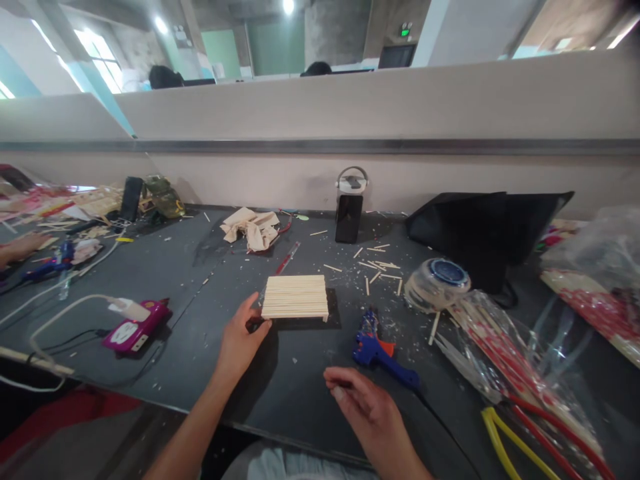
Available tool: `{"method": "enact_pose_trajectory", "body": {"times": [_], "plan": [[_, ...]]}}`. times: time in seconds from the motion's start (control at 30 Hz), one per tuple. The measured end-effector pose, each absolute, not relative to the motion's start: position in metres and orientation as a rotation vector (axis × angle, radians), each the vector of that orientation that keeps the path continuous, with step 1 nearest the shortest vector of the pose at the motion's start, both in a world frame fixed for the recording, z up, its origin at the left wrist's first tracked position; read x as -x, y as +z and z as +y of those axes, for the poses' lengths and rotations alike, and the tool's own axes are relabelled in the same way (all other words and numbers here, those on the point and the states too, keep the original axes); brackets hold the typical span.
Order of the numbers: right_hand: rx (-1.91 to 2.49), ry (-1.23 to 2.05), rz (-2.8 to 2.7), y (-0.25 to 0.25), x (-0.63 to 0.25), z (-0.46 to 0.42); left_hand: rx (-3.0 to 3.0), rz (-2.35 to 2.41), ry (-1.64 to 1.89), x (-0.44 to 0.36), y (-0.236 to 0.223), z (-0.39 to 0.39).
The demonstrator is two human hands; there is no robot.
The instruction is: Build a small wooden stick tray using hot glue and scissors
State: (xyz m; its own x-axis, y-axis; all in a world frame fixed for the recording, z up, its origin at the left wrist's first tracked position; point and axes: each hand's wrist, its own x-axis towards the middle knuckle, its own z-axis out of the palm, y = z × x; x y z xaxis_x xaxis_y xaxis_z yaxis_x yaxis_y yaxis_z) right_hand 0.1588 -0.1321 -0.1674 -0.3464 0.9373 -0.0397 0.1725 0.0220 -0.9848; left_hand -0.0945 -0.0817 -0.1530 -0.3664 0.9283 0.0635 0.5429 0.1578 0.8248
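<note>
Glue gun (385,360): blue, orange trigger (387,348). Power strip (135,328): magenta. Stick panel (295,297): pale cream, fine parallel stripes. Bench (200,360): dark grey.

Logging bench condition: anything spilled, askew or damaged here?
Short stick pieces lie scattered beyond the glue gun, and pale flecks dot the table, like unswept offcuts. The glue gun lies on its side, with no stand visible. The stick panel looks even; no damage shows.
</note>
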Motion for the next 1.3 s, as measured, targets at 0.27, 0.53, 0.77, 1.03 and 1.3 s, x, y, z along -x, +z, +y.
{"method": "enact_pose_trajectory", "body": {"times": [0.27, 0.53, 0.77, 1.03, 1.3], "plan": [[1.149, 1.406, -1.577, -0.168, -0.158, -0.133, -1.398, 1.986, 1.083, 0.095, -0.152, -0.081], [1.158, 1.397, -1.587, -0.169, -0.16, -0.134, -1.478, 1.901, 1.031, 0.09, -0.148, -0.091], [1.159, 1.387, -1.598, -0.167, -0.159, -0.133, -1.38, 1.812, 1.138, 0.097, -0.151, -0.1], [1.068, 1.058, -2.369, -0.138, -0.16, -0.128, -0.701, 1.545, 1.281, 0.093, -0.128, -0.076], [1.328, 0.634, -2.581, -0.132, -0.108, -0.09, -0.607, 1.322, 1.569, 0.133, -0.089, -0.059]]}}
